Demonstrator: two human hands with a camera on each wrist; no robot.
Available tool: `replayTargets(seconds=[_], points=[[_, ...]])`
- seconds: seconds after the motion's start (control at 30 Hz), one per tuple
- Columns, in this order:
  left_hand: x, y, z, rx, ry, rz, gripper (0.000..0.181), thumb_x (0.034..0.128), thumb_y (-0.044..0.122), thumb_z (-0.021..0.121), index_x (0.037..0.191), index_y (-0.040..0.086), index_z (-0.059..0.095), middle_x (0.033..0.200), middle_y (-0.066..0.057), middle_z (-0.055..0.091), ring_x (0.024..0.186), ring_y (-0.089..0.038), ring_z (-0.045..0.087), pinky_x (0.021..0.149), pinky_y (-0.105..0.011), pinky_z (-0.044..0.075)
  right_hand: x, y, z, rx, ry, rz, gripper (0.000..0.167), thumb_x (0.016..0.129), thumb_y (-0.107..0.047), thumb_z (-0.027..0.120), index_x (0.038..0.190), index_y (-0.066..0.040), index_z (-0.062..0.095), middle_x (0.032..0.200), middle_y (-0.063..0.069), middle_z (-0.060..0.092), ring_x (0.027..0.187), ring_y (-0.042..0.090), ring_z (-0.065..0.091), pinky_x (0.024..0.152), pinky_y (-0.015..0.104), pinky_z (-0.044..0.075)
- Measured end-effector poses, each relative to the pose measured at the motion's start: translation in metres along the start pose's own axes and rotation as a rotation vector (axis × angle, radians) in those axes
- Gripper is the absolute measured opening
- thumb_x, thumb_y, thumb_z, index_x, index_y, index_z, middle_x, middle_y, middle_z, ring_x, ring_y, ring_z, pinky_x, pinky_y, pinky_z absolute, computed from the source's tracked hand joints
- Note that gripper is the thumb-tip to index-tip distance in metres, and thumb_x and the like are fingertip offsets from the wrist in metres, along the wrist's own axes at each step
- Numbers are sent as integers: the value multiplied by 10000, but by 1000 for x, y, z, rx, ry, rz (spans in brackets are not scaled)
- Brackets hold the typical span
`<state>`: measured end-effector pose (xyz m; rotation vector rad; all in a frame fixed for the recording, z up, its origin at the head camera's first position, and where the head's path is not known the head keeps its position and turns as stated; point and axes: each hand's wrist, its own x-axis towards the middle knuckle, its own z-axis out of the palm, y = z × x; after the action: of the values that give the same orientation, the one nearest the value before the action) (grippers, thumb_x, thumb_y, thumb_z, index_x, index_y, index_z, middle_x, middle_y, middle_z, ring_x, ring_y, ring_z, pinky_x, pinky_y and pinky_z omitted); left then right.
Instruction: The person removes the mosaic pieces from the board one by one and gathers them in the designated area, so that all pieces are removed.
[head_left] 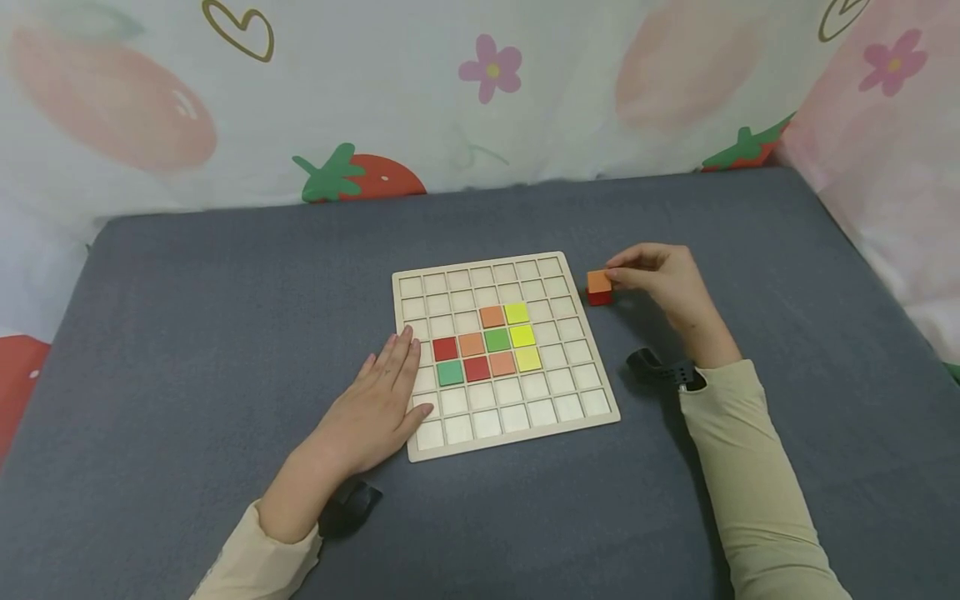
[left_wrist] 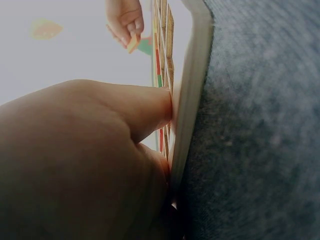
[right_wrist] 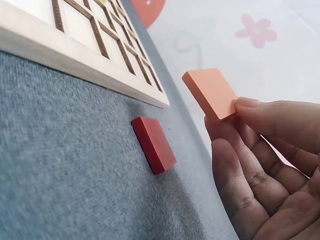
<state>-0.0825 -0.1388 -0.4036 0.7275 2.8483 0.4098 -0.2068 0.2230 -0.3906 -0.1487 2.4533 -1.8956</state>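
Grey cloth (head_left: 225, 333) lies under the grid board (head_left: 510, 436), our landmark. Just right of the board, near its far corner, we see an orange tile (right_wrist: 212, 92), pinched by the right hand (head_left: 667, 287) above a red tile (right_wrist: 156, 145) on the cloth. Ten coloured tiles (head_left: 497, 340), red, orange, green and yellow, sit in the board's middle cells. We note the left hand (head_left: 371, 417) resting on the board's left edge, fingers straight. Beyond the board: printed fabric (head_left: 555, 117).

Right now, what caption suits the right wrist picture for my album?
A right hand pinches an orange tile; a red tile lies on blue-grey cloth beside a wooden grid board.
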Motion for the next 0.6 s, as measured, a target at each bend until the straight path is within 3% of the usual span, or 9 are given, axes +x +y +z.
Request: replayTargets(seconds=[0.6], points=[[-1,1,-2,-7,-4,2,710,977,310,478,1467,-89,154,1554,-213,70,1425,-337,84,1111,-501,188,1,6,-8,-41,31,35,82,829,0,701,899,42,712,786,-6,691,703,133,657,687,271,535]])
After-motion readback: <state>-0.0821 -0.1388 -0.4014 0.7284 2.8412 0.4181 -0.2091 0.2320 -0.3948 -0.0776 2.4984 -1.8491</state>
